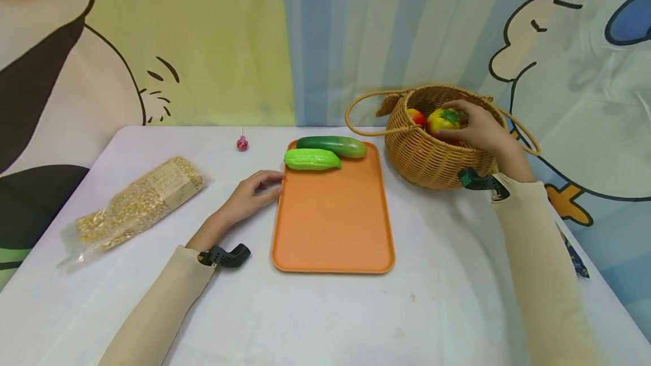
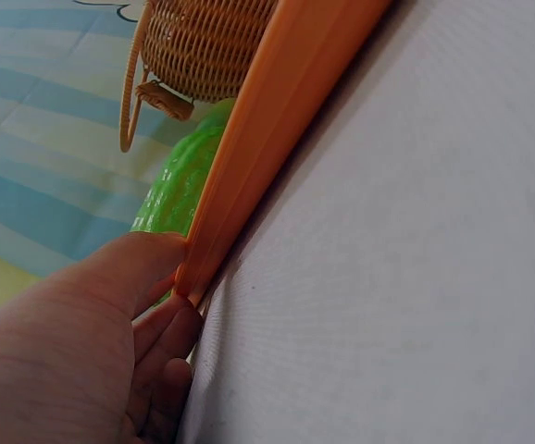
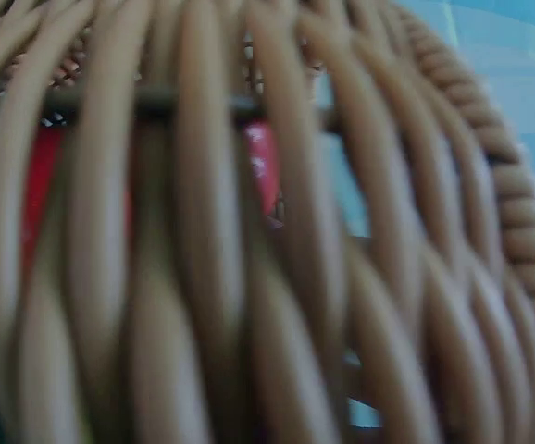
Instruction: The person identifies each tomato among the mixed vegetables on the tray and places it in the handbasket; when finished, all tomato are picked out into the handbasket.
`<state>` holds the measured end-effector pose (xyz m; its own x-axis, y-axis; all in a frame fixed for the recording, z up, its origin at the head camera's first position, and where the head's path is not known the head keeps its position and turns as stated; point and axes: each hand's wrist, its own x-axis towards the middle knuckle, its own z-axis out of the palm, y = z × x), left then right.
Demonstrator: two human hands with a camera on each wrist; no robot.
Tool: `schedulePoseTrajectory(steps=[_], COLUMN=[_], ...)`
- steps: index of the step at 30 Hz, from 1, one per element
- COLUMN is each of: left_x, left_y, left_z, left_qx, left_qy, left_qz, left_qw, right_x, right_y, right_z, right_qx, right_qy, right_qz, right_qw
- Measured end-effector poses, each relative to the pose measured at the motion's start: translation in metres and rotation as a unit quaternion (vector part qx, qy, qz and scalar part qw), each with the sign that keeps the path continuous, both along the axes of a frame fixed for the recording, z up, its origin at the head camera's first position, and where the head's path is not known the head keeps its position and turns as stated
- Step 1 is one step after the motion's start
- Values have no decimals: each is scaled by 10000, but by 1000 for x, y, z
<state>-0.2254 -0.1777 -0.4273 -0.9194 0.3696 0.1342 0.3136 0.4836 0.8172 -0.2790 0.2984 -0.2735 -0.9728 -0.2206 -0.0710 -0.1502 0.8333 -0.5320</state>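
At the left edge of the orange tray [image 1: 333, 219], my left hand [image 1: 249, 194] pinches the rim; the left wrist view shows the thumb on the rim and fingers below it. A dark green cucumber [image 1: 333, 146] and a bright green, bumpy bitter melon [image 1: 312, 159] lie at the tray's far end. My right hand [image 1: 475, 126] reaches into the wicker basket [image 1: 427, 162] and grips a yellow-red tomato [image 1: 441, 121] with a green leafy top. Another red fruit [image 1: 417, 117] sits beside it. Basket weave [image 3: 203, 231] blocks the right wrist view, hiding that hand.
A clear bag of corn kernels [image 1: 142, 202] lies on the left of the white table. Toward the back is a small wrapped lollipop [image 1: 242, 142]. The basket's handle [image 1: 351, 112] loops out near the tray. A dark blue packet [image 1: 574, 253] is partly hidden behind the right sleeve.
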Motion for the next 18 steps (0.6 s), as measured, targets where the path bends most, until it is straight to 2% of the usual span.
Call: schedulePoseTrajectory(steps=[10, 18], left_x=[-1, -3], left_y=[2, 3], left_z=[2, 1], left_qx=[52, 160], left_qy=[117, 123], left_qz=[-20, -53], left_qw=[9999, 9998], right_x=[-10, -9], right_y=[1, 0], right_z=[1, 0], right_qx=[410, 566], right_qy=[-153, -176], right_qz=[205, 335], right_qw=[9988, 9977])
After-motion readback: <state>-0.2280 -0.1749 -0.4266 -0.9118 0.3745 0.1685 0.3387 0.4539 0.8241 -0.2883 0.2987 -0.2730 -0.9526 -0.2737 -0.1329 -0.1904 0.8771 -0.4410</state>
